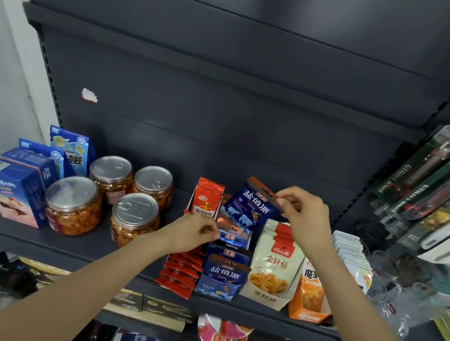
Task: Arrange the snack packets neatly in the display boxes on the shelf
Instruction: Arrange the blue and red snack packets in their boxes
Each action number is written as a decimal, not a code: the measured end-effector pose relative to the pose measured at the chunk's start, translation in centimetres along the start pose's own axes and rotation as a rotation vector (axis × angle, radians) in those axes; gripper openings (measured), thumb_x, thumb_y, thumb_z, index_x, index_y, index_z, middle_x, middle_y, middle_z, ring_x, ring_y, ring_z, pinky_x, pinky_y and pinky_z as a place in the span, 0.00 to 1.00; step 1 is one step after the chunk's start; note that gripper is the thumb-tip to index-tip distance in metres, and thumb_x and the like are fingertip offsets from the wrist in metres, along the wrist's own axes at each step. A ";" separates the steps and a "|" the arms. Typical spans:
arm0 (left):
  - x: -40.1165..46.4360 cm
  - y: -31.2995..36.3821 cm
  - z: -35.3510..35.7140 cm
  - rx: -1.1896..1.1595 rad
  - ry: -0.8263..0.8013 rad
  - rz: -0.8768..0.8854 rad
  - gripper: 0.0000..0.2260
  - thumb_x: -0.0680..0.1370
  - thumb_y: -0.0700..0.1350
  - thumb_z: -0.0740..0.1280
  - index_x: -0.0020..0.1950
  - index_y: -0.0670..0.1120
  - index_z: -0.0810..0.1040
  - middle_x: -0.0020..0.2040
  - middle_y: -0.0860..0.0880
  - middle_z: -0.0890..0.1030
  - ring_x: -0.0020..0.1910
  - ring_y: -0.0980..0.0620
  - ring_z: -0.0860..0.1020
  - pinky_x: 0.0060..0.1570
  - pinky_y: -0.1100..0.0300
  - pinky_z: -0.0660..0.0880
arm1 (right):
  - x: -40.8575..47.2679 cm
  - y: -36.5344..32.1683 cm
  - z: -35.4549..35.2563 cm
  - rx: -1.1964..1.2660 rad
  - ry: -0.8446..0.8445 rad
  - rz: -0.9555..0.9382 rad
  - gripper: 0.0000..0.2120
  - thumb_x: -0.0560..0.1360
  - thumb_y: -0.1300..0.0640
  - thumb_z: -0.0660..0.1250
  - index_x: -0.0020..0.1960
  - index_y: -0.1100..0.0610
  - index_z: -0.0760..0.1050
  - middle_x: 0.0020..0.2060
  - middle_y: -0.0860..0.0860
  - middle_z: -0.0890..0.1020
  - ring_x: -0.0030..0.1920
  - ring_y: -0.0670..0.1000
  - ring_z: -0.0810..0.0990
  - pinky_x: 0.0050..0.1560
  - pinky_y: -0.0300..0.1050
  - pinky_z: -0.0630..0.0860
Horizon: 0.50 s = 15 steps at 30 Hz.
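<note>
Fingertips [283, 201] of right hand [306, 214] pinch blue packet [252, 206] by its top edge, long axis hanging down-left over blue display box [225, 285]. Left hand [199, 229] curls beside it, nearer the box; its hold is unclear.

Single head-worn wide-angle view, close to dark shelf [62, 236], facing forward and slightly down, forearms entering from bottom edge.

Left hand [199, 229]: raised on an extended bare forearm, fingers curled inward at mid-height. Right hand [303, 211]: held higher and further forward, thumb and fingers [286, 201] pinched together. Both arms are stretched forward and upward.
</note>
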State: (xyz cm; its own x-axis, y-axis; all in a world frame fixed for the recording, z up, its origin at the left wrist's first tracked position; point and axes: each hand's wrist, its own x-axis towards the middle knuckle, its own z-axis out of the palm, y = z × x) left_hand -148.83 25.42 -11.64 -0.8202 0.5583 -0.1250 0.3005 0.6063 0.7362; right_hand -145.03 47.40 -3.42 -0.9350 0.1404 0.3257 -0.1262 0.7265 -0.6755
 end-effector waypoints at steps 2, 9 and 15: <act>0.5 0.1 0.0 -0.048 0.033 -0.038 0.10 0.81 0.47 0.61 0.61 0.47 0.74 0.56 0.50 0.78 0.51 0.57 0.76 0.46 0.67 0.74 | 0.2 -0.4 -0.5 0.008 0.050 -0.026 0.09 0.76 0.64 0.65 0.43 0.51 0.77 0.36 0.40 0.79 0.40 0.41 0.78 0.44 0.37 0.76; 1.9 0.4 -0.1 -0.217 0.044 -0.196 0.11 0.81 0.47 0.59 0.61 0.44 0.73 0.55 0.45 0.80 0.40 0.55 0.78 0.44 0.62 0.75 | 0.9 -0.6 -1.7 0.115 0.147 -0.033 0.10 0.75 0.64 0.65 0.42 0.49 0.77 0.38 0.42 0.81 0.43 0.46 0.81 0.48 0.50 0.79; 1.9 1.3 -0.8 -0.538 0.233 -0.293 0.14 0.83 0.50 0.54 0.61 0.45 0.74 0.45 0.46 0.83 0.32 0.57 0.76 0.33 0.66 0.68 | 0.9 -0.6 -2.1 0.214 0.169 -0.022 0.08 0.76 0.64 0.65 0.44 0.52 0.77 0.39 0.43 0.81 0.46 0.48 0.81 0.47 0.53 0.80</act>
State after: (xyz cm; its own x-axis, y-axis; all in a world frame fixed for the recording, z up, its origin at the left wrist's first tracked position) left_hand -150.34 26.85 -10.38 -0.9333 0.2392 -0.2680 -0.1871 0.3132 0.9311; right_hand -145.14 48.50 -1.39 -0.8651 0.2496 0.4351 -0.2294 0.5744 -0.7857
